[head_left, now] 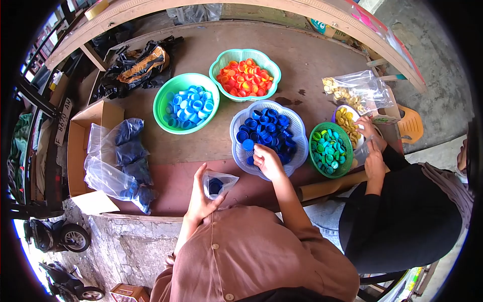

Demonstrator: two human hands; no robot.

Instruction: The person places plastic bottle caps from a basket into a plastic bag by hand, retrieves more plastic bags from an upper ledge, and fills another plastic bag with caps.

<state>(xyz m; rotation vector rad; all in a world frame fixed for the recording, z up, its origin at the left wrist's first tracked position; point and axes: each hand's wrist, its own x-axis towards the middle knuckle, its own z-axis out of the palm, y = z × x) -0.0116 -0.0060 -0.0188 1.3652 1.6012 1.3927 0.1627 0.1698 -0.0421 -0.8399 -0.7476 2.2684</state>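
Note:
My left hand point(197, 202) is closed around a small clear plastic bag point(229, 180), its mouth spread, with dark blue bottle caps point(215, 186) inside. Between the fingertips of my right hand point(268, 162) is a blue bottle cap point(248, 145), held above the front left part of a lavender basket point(234, 132). Dark blue caps point(271, 126) fill that basket. My right wrist passes over its near rim.
Around stand a green basin point(160, 113) of light blue caps, a mint basket point(215, 68) of orange caps and a green basket point(347, 163) of teal caps. Left is a cardboard box point(78, 151) with filled bags. A co-worker's hands point(373, 161) work near yellow caps point(346, 121) on the right.

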